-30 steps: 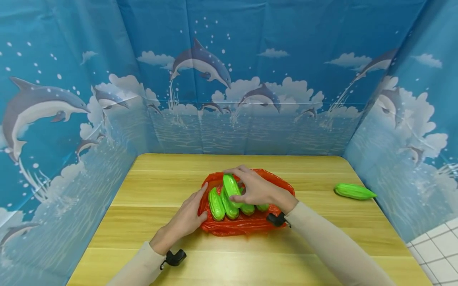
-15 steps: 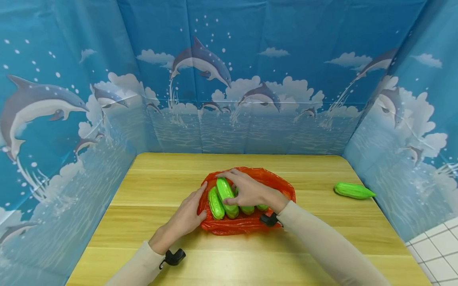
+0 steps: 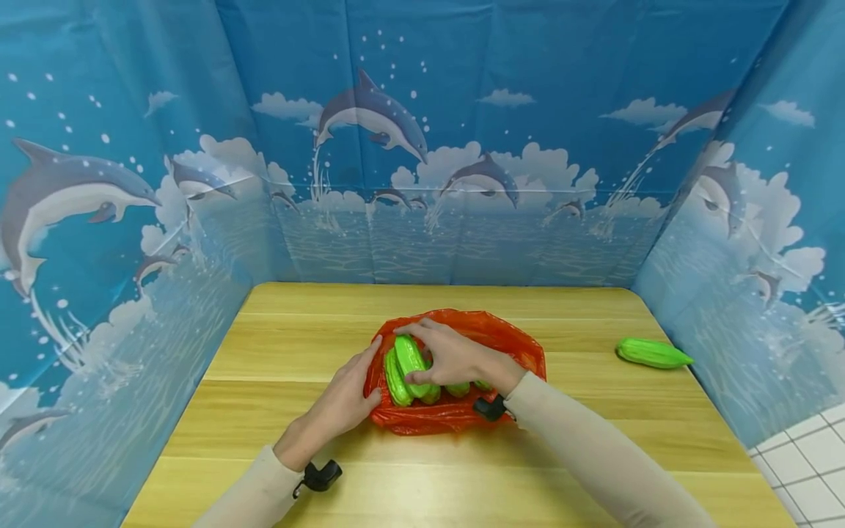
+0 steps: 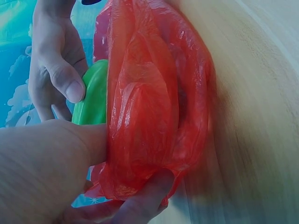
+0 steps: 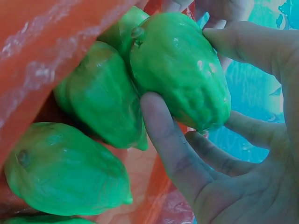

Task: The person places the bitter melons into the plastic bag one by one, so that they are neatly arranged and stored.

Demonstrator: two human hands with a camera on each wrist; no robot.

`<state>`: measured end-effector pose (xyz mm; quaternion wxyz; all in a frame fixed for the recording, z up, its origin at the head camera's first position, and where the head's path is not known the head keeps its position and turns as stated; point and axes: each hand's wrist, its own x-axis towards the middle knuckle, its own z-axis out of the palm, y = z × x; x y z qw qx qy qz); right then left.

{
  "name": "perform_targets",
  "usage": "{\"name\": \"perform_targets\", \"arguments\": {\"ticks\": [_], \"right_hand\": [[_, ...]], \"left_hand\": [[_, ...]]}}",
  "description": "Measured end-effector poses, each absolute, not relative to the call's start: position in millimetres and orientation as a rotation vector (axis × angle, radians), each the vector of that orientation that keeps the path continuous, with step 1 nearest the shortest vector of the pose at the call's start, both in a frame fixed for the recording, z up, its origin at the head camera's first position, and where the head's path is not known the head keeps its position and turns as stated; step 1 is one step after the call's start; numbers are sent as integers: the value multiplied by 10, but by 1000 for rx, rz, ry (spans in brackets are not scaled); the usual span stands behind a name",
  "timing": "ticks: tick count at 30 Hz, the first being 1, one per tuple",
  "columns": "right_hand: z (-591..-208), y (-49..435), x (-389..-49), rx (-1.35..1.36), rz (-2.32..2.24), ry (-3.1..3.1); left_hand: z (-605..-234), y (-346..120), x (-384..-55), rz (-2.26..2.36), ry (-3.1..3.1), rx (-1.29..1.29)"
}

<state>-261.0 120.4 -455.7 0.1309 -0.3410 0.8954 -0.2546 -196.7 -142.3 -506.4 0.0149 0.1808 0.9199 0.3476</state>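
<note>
My right hand [image 3: 452,358] reaches into a red plastic bag [image 3: 442,422] and holds a ridged, shiny green gourd [image 3: 409,358] between thumb and fingers. In the right wrist view, the held gourd [image 5: 180,70] is bumpy, with a small stem stub. It overlaps other green gourds [image 5: 100,95] lying side by side in the bag. My left hand [image 3: 339,400] grips the left side of the bag. Seen from the left wrist, the bag's crinkled wall [image 4: 145,116] lies between its fingers. The right hand hides part of the row of gourds.
One more green gourd [image 3: 653,353] lies alone on the wooden table [image 3: 277,334] at the right. A blue dolphin-print curtain [image 3: 422,242] stands along the back and both sides. White tiles [image 3: 802,462] show past the right edge.
The right hand has moved left and slightly down with the gourd, which now lies against the leftmost gourds in the bag. The left hand stays at the bag's side.
</note>
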Motion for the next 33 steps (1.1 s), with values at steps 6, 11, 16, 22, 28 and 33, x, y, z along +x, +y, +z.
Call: {"name": "perform_targets", "arguments": {"ticks": [6, 11, 16, 22, 28, 33], "right_hand": [[-4582, 1198, -2592, -1000, -751, 2588], [-4609, 1207, -2582, -991, -726, 2601], [-4603, 1218, -2578, -963, -719, 2609], [-4589, 1239, -2575, -951, -736, 2609], [-4581, 1269, -2559, -957, -754, 2610], [-4570, 1292, -2530, -968, -756, 2621]], "left_hand": [[-5082, -1427, -1970, 1084, 2861, 571], [-5082, -1421, -1962, 1085, 2865, 583], [-5080, -1415, -1964, 1094, 2858, 591], [-5073, -1402, -1964, 1093, 2860, 593], [-5061, -1386, -1949, 1093, 2857, 581], [-5063, -1382, -1942, 1090, 2866, 583]]}}
